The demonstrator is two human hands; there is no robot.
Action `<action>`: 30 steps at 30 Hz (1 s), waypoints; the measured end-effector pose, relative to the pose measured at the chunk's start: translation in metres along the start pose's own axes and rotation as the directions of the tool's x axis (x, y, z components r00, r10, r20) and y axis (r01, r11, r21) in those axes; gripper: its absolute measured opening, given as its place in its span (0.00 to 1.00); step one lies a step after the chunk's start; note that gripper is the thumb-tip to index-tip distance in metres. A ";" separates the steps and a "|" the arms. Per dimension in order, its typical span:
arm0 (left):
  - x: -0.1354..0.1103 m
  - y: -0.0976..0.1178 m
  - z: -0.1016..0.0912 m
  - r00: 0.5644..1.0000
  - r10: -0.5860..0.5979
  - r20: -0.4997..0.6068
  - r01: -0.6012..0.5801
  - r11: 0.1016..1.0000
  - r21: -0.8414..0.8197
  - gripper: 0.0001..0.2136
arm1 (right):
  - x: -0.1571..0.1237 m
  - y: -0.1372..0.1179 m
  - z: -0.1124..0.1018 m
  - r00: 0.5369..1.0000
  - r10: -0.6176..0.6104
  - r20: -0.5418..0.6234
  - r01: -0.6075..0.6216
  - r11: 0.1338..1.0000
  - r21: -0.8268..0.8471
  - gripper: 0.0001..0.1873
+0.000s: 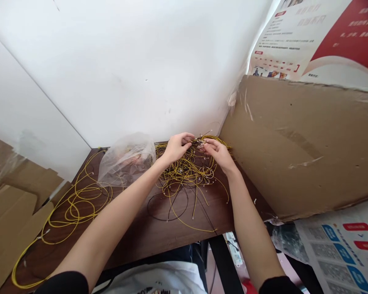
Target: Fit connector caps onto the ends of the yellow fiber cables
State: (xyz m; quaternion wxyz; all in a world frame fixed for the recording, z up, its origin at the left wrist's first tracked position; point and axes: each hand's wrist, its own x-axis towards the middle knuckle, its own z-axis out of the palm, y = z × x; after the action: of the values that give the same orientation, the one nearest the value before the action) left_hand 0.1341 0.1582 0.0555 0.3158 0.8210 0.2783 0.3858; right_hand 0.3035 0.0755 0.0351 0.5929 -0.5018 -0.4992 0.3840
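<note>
Left hand (pixel 174 148) and right hand (pixel 218 153) both pinch the wire tangle (pixel 187 173) on the bench (pixel 159 234); bag (pixel 125 157) just left, cardboard (pixel 294 143) crowding right.

I'm in a rough work corner, more a small workshop or storeroom than a home. My table (pixel 159 239) is dark wood, pushed against a bare white wall (pixel 125 61). Loose yellow cables (pixel 184 169) lie across it in tangles and coils, with a crumpled clear plastic bag (pixel 125 157) beside them. A big sheet of cardboard (pixel 294 143) leans at my right, and more flattened cardboard (pixel 12 212) lies at my left. Printed posters (pixel 319 32) with red panels hang above. What looks like a power strip (pixel 234 249) shows under the table.
</note>
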 end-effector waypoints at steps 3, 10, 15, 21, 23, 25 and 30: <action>0.004 0.003 -0.004 0.996 0.020 0.085 -0.018 0.999 -0.030 0.14 | 0.000 0.003 0.009 0.997 -0.036 0.072 0.039 0.999 -0.035 0.24; 0.011 -0.008 -0.013 0.914 0.102 0.392 -0.110 0.994 -0.003 0.24 | 0.001 0.001 0.009 0.998 -0.005 -0.070 0.009 0.999 0.048 0.20; 0.011 -0.014 -0.013 0.955 0.032 0.294 -0.067 0.992 0.109 0.13 | 0.002 -0.001 0.006 0.987 -0.002 -0.163 0.024 0.991 0.135 0.25; 0.011 -0.018 -0.016 0.982 -0.026 0.186 0.025 1.000 0.007 0.06 | 0.004 -0.001 -0.005 0.959 -0.043 -0.281 0.077 0.991 0.112 0.20; 0.011 -0.020 -0.017 0.990 -0.046 0.136 0.045 0.999 0.014 0.06 | 0.004 -0.001 -0.008 0.952 -0.057 -0.302 0.092 0.990 0.105 0.20; 0.010 -0.021 -0.018 0.994 -0.053 0.095 0.049 0.998 0.043 0.07 | 0.005 -0.001 -0.010 0.951 -0.079 -0.298 0.113 0.988 0.100 0.20; 0.010 -0.019 -0.022 0.999 -0.004 0.048 -0.003 0.991 0.135 0.07 | 0.005 0.000 -0.011 0.932 -0.164 -0.324 0.174 0.985 0.003 0.17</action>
State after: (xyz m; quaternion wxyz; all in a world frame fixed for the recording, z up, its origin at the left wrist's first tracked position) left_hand 0.1175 0.1838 0.0574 0.2662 0.8494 0.2962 0.3462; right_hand 0.3155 0.0775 0.0363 0.7050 -0.5037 -0.4308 0.2522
